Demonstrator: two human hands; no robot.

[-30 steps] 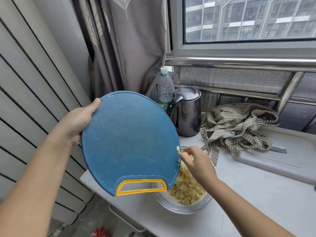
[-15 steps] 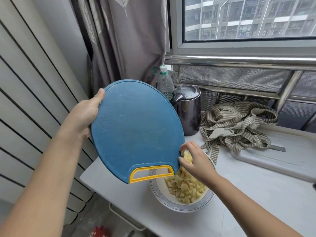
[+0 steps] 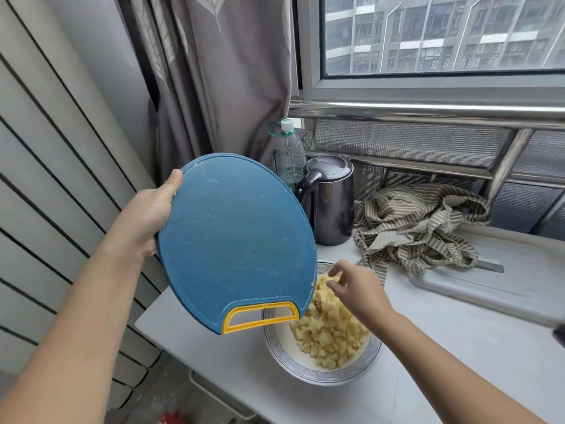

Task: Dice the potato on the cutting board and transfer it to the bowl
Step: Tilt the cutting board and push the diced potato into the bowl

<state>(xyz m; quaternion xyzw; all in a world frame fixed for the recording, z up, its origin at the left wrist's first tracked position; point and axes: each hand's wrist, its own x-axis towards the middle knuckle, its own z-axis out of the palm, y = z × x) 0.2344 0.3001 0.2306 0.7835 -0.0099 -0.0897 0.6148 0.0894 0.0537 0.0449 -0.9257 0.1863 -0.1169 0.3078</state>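
Note:
My left hand grips the far left edge of a round blue cutting board with a yellow handle, held tilted in the air, its lower edge over a white bowl with a patterned rim. The bowl holds a heap of diced potato. Only small crumbs cling to the board's face. My right hand hovers over the potato heap just right of the board's edge, fingers spread and nothing held.
Behind the board stand a dark electric kettle and a plastic water bottle. A striped cloth lies bunched at the right, partly on a white tray. The white counter ends near the bowl's left; a curtain hangs behind.
The board has swung up and rightward over the bowl. My right hand has come off the board's edge and opened its fingers above the potato.

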